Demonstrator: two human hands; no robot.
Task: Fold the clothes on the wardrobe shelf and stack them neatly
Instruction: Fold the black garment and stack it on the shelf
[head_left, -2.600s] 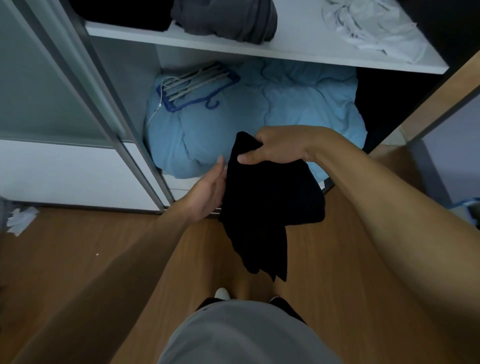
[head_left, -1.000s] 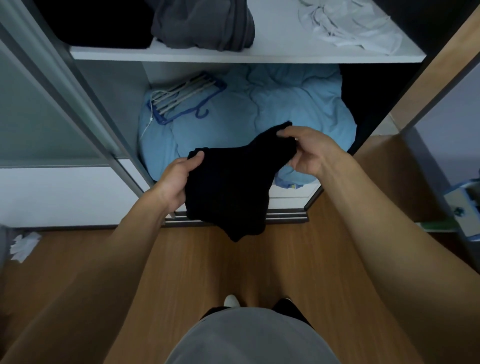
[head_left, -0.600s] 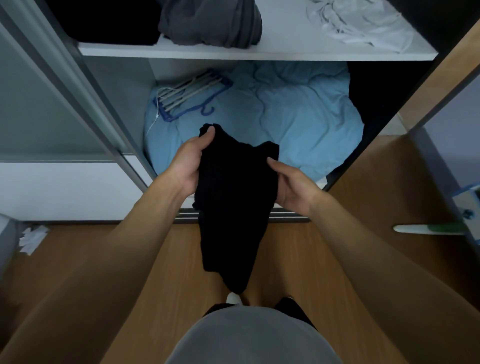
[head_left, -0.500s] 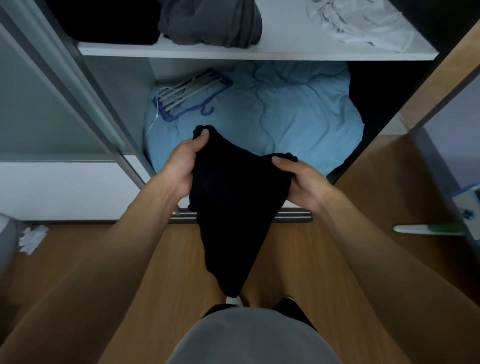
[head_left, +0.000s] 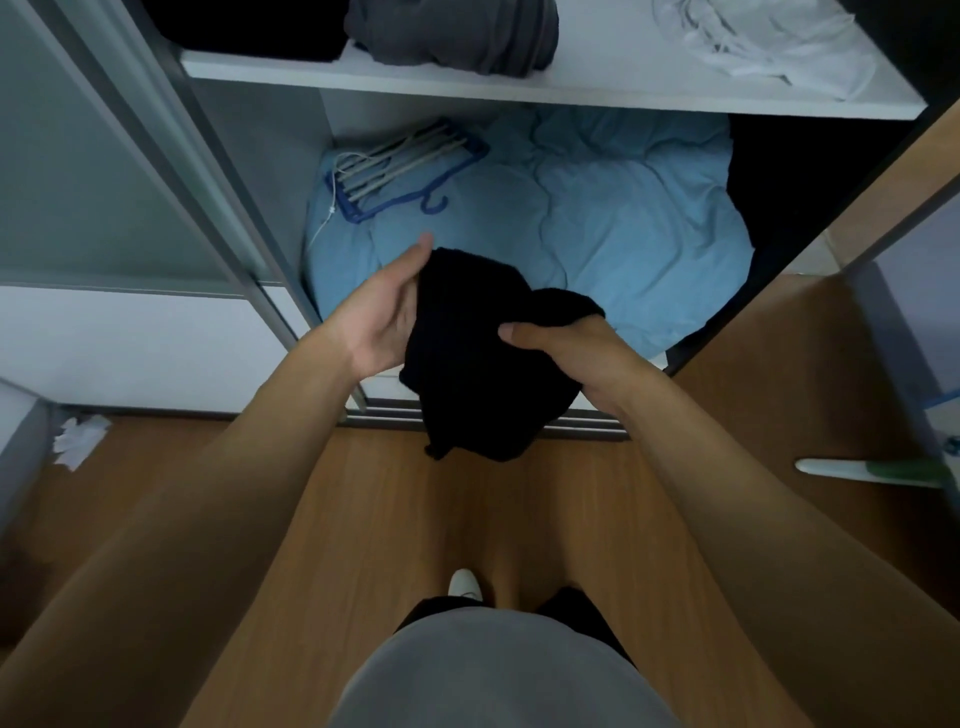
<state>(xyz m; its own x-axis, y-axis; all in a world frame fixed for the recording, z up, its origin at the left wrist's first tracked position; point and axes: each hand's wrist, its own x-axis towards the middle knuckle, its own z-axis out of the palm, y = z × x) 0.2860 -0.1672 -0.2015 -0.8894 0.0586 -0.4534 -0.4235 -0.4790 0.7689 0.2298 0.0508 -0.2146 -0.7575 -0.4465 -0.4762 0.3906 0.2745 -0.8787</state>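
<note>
A black garment (head_left: 478, 364), folded into a compact bundle, hangs in front of the open wardrobe. My right hand (head_left: 566, 353) grips its right side with the thumb on top. My left hand (head_left: 387, 312) lies flat against its left side, fingers straight and palm facing the cloth. On the white shelf (head_left: 597, 85) above lie a folded grey garment (head_left: 452, 31), a dark stack (head_left: 249, 26) at the left and a crumpled white garment (head_left: 769, 47) at the right.
A blue duvet (head_left: 571, 218) fills the lower compartment, with blue and white hangers (head_left: 400, 166) on it. The sliding door frame (head_left: 208, 182) stands at the left. Wooden floor (head_left: 389, 519) lies below; crumpled paper (head_left: 78, 441) sits at the left.
The garment has been folded up shorter, its hanging tail gone. My left hand opened flat against its side, and my right hand shifted over the front of the bundle.
</note>
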